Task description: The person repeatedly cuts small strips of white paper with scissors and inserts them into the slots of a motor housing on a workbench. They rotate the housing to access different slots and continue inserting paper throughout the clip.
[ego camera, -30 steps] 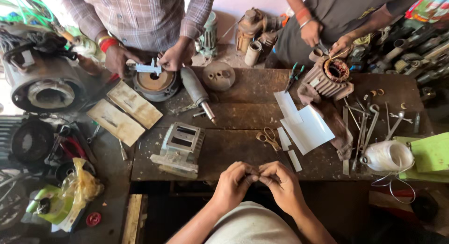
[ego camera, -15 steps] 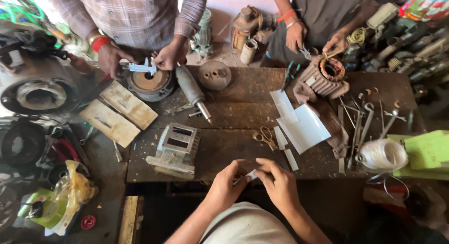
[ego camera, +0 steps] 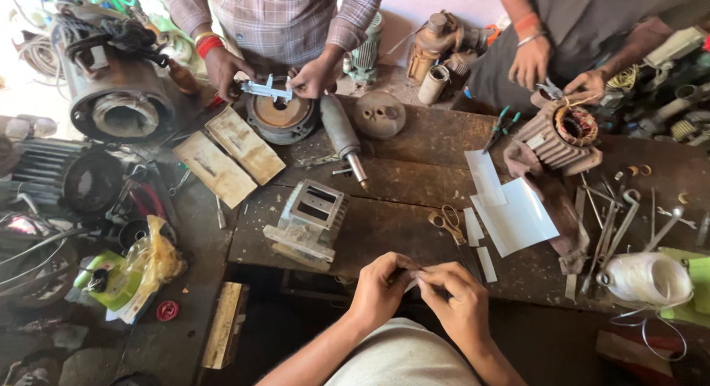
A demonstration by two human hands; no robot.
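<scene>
Both my hands pinch one small white paper strip (ego camera: 411,282) — left hand (ego camera: 381,290), right hand (ego camera: 455,301) — above the brown wooden table (ego camera: 399,231). More white strips (ego camera: 481,245) lie cut beside the orange-handled scissors (ego camera: 446,222).

You have one view only, from the camera on your head, looking steeply down and forward over the workbench (ego camera: 414,186). Your left hand (ego camera: 379,291) and right hand (ego camera: 457,303) sit close, bottom centre; co-workers stand beyond them.
</scene>
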